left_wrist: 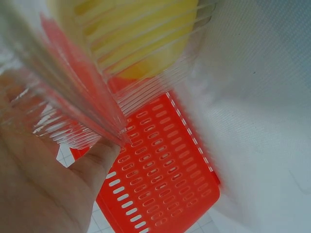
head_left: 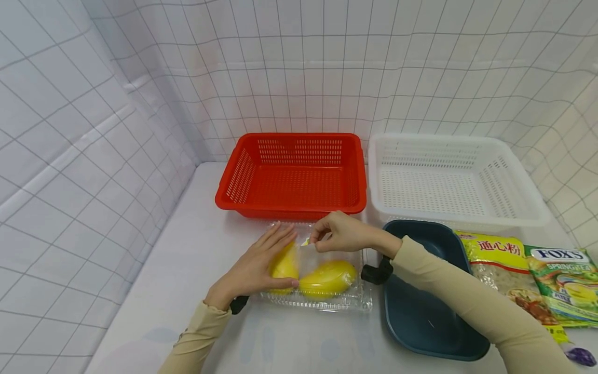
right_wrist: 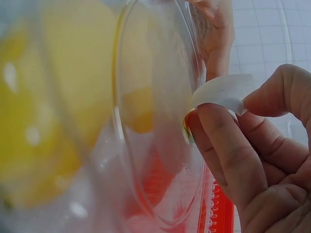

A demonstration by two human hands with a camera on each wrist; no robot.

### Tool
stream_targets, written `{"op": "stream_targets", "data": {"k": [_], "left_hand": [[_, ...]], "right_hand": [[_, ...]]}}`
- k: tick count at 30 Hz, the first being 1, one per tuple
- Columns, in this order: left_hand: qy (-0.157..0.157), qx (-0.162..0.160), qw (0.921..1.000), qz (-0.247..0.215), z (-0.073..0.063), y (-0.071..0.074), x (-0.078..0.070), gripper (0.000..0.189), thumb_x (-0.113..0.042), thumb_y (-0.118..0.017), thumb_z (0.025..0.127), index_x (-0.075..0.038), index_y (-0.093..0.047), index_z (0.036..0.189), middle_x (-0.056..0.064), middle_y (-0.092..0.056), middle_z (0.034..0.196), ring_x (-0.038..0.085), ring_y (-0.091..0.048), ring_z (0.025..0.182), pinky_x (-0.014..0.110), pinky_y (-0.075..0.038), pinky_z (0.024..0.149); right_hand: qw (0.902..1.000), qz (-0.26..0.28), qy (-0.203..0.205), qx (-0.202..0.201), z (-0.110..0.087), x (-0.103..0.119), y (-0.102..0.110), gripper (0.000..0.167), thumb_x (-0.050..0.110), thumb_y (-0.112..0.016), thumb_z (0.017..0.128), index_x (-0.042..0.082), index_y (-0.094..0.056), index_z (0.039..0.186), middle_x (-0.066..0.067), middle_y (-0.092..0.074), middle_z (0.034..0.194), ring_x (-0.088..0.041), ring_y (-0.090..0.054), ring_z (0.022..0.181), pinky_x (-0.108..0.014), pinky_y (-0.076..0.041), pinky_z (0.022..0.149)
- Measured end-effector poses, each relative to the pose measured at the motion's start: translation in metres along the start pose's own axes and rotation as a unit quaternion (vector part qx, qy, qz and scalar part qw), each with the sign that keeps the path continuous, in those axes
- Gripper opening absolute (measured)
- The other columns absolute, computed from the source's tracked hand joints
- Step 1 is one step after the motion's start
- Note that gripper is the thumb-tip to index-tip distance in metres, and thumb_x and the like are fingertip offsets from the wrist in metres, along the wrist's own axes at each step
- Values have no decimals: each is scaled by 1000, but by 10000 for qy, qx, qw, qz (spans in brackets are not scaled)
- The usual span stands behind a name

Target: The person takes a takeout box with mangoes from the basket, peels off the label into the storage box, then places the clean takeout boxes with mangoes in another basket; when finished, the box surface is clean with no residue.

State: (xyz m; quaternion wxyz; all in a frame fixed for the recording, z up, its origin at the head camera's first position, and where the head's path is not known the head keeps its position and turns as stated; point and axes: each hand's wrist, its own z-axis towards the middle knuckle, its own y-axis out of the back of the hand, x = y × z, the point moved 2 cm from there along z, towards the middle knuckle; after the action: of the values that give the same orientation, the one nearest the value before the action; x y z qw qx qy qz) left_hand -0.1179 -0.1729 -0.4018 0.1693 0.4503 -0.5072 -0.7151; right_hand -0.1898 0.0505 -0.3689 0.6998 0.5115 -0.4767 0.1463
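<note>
A clear plastic clamshell box lies in front of the red basket, with two yellow mangoes inside. My left hand rests on its left part, fingers and thumb spread over the lid and partly covering one mango. Above the lid's upper middle, my right hand pinches a sticker. The right wrist view shows this white sticker curling up from the lid, its free end between thumb and fingers. In the left wrist view the ribbed box wall stands beside the left hand.
The red basket stands behind the box, beside a white basket. A dark blue tray lies right of the box, under my right forearm. Farther right are a pasta bag, a green FOX'S bag and a purple item.
</note>
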Motion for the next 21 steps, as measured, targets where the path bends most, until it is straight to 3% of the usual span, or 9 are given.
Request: {"op": "stream_targets", "data": {"k": [7, 14, 21], "left_hand": [[-16, -36, 10000, -37, 0, 0, 0, 98, -64, -67, 74, -15, -30, 150, -1, -19, 156, 20, -5, 143, 48, -14, 112], [-22, -49, 10000, -31, -1, -1, 1, 98, -65, -66, 75, -16, -29, 151, -2, -18, 156, 20, -4, 143, 48, -15, 112], [-52, -66, 10000, -20, -1, -1, 1, 98, -66, -65, 75, -14, -29, 150, -2, -18, 156, 20, -3, 143, 47, -14, 112]], "right_hand": [[10000, -56, -18, -19, -1, 2, 0, 10, 4, -62, 84, 1, -70, 90, -3, -69, 86, -11, -62, 77, -25, -54, 75], [10000, -1, -49, 11, -2, 2, -2, 5, 9, -65, 89, 5, -69, 90, 2, -67, 85, -11, -61, 76, -25, -54, 75], [9998, 167, -30, 57, -2, 3, -3, 5, 11, -69, 88, 7, -68, 88, -3, -67, 85, -19, -64, 78, -26, -54, 75]]}}
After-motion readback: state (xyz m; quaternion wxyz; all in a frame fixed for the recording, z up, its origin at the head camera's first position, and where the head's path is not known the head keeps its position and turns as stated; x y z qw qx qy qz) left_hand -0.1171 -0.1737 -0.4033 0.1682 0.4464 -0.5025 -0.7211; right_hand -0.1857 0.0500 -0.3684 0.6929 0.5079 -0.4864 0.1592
